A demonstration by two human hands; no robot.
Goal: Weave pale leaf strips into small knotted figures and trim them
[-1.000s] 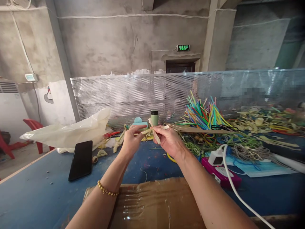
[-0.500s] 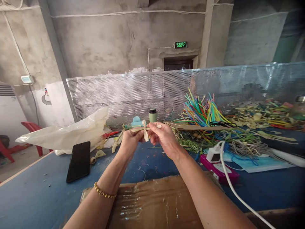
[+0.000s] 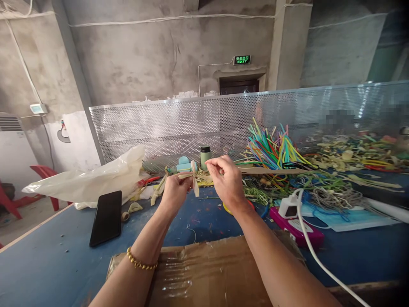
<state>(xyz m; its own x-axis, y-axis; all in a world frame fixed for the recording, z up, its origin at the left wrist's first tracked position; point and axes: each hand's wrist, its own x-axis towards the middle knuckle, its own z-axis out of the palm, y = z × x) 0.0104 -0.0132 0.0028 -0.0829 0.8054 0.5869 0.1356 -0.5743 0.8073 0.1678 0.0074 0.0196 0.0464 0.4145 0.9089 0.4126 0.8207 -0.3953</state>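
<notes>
My left hand (image 3: 175,190) pinches a pale cream strip (image 3: 196,187) between thumb and fingers. The strip is looped or knotted, with one end standing up and another hanging down beside the fingertips. To its right, my right hand (image 3: 226,181) is raised with thumb and fingertips drawn together. Whether anything thin lies in that pinch I cannot make out. A gap separates the right fingertips from the strip. Behind the hands stands a green bottle with a black lid (image 3: 205,157). A brown cardboard piece (image 3: 211,273) lies on the blue table under my forearms.
Left on the blue table (image 3: 41,256) are a black phone (image 3: 106,218) and a plastic bag (image 3: 86,175). To the right lie colourful strips (image 3: 271,145), tangled cords (image 3: 335,198), a magenta box (image 3: 303,232) and a white cable (image 3: 311,251). A perforated metal screen (image 3: 153,128) stands behind.
My right hand has let go of the strip and moved right, its fingers drawn together. My left hand keeps its hold on the strip in nearly the same place.
</notes>
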